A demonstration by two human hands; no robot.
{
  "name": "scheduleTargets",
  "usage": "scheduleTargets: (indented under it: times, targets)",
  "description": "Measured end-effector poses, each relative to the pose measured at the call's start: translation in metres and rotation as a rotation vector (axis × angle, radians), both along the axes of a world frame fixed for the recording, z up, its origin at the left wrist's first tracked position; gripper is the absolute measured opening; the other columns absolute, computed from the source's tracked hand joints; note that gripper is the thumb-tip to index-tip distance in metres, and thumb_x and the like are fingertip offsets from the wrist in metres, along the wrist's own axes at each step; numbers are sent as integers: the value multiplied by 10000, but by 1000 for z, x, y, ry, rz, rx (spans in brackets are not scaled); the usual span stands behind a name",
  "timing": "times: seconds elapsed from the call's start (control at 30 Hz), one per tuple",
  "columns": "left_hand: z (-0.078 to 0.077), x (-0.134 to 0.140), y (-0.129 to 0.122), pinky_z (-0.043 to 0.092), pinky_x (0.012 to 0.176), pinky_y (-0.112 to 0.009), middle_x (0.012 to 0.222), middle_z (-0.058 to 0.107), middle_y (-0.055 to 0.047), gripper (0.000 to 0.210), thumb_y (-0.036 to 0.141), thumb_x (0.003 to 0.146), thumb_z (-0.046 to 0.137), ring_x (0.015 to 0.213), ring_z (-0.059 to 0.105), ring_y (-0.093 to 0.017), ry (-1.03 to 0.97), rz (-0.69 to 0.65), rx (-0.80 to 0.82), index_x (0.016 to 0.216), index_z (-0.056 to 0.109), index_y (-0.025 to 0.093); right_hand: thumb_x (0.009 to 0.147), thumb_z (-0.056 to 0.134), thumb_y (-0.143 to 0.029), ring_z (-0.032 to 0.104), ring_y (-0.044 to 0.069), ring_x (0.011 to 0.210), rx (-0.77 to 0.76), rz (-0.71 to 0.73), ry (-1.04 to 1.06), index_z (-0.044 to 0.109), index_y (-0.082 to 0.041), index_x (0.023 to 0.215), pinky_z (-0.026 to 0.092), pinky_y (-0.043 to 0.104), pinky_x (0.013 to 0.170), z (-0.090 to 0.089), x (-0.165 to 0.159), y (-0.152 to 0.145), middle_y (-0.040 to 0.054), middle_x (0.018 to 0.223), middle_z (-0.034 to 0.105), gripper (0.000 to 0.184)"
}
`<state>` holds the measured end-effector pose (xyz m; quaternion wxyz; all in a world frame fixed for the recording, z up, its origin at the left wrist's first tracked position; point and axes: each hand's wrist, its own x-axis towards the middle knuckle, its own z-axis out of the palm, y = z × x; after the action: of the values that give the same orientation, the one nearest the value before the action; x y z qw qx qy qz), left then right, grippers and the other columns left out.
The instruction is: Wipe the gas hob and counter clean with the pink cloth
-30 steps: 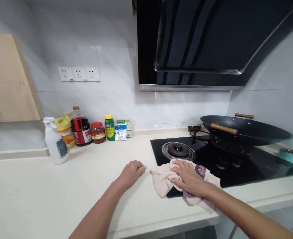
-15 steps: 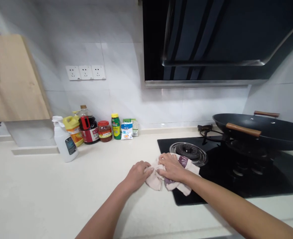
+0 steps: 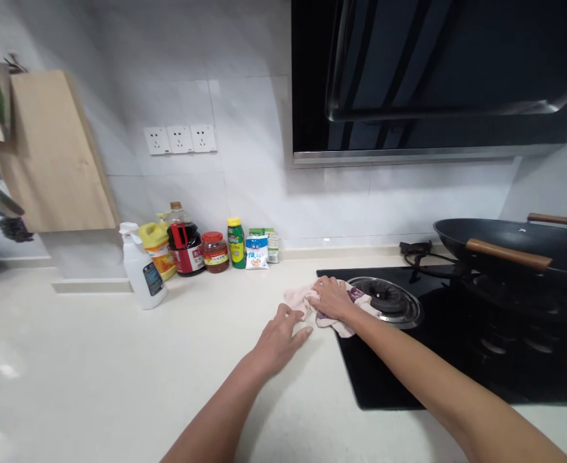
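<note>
A pale pink cloth (image 3: 340,329) with purple patches lies crumpled over the left edge of the black gas hob (image 3: 380,379), partly on the white countertop (image 3: 206,360). My right hand (image 3: 332,298) presses down on it, its fingers bunched into the fabric beside the round burner (image 3: 387,301). Just left of the hob, my left hand (image 3: 280,337) is over the counter. Its thumb stands apart from the fingers, and the fingertips are at the cloth's near edge; whether they touch it is unclear.
A wok (image 3: 510,235) with wooden handles sits on the right burner, beneath a black range hood (image 3: 423,77). Along the wall stand a white spray bottle (image 3: 141,270), a soy sauce bottle (image 3: 186,251), a red-lidded jar (image 3: 215,253) and packets. A cutting board (image 3: 62,154) hangs left.
My right hand has pushed the cloth away along the hob's left edge. My left hand has loosened from the cloth, its thumb now spread. The view has turned slightly left.
</note>
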<state>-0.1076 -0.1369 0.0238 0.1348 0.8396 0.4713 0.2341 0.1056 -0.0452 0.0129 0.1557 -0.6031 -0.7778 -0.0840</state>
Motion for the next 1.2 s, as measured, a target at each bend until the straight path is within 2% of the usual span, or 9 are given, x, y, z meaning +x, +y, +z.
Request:
scheduleTargets:
  times: [0.1, 0.23, 0.4, 0.63, 0.77, 0.87, 0.97, 1.1, 1.2]
  targets:
    - [0, 1, 2, 519, 917, -386, 1237, 496, -74, 402, 495, 978, 466, 991, 654, -242, 6, 11, 6, 1293, 576, 271, 965, 460, -497, 444, 338, 1175, -5, -3, -4, 626, -204, 1209, 319, 516, 991, 0, -3, -3, 145, 1346, 517, 416]
    - [-1, 0, 7, 509, 945, -357, 1232, 500, -67, 385, 505, 986, 458, 1035, 651, -233, -41, 7, 2, 1269, 590, 280, 963, 475, -512, 428, 332, 1198, -21, 62, -24, 603, -194, 1218, 316, 517, 1008, -1, -6, -27, 140, 1376, 495, 428]
    - [0, -4, 10, 489, 965, -366, 1216, 528, -78, 403, 484, 985, 451, 1033, 643, -235, -67, 41, 1, 1278, 589, 244, 950, 514, -517, 438, 313, 1170, -45, 216, -5, 602, -201, 1135, 331, 510, 997, -1, -5, -85, 113, 1318, 513, 376]
    - [3, -9, 7, 467, 984, -369, 1176, 604, -97, 432, 502, 975, 437, 1097, 629, -254, -106, 46, 5, 1203, 642, 198, 852, 682, -442, 452, 271, 1110, -88, 407, 106, 579, -223, 1006, 350, 467, 980, 3, 4, -176, 69, 1221, 530, 287]
    - [5, -8, 3, 458, 954, -365, 1101, 639, -102, 441, 506, 989, 400, 1060, 624, -252, -96, 5, -9, 1116, 682, 191, 836, 707, -436, 442, 262, 1118, -110, 461, 138, 575, -228, 987, 355, 446, 976, 5, 8, -204, 59, 1247, 523, 288]
    - [6, -7, 1, 455, 936, -360, 1078, 649, -101, 441, 503, 993, 390, 1028, 620, -246, -95, -14, -13, 1089, 690, 193, 860, 685, -464, 448, 262, 1112, -151, 482, 123, 585, -230, 982, 358, 446, 979, 10, 11, -206, 62, 1247, 527, 282]
    - [6, -7, 1, 457, 922, -356, 1067, 658, -100, 443, 501, 995, 385, 1012, 617, -244, -85, -18, -14, 1071, 696, 195, 882, 664, -495, 465, 261, 1090, -168, 494, 108, 590, -235, 1005, 368, 445, 963, 14, 13, -195, 63, 1236, 543, 297]
    - [5, -6, 2, 461, 923, -352, 1073, 676, -93, 415, 485, 992, 399, 1009, 623, -239, -67, -21, -10, 1068, 695, 203, 904, 643, -513, 472, 269, 1123, -132, 491, 89, 600, -236, 1041, 357, 456, 978, 13, 15, -166, 61, 1244, 552, 311]
    - [5, -5, 3, 464, 924, -349, 1069, 684, -86, 398, 484, 985, 414, 1016, 629, -241, -52, -24, -12, 1055, 697, 213, 920, 615, -519, 467, 282, 1141, -103, 436, 69, 615, -230, 1074, 348, 469, 991, 10, 15, -138, 74, 1247, 553, 327]
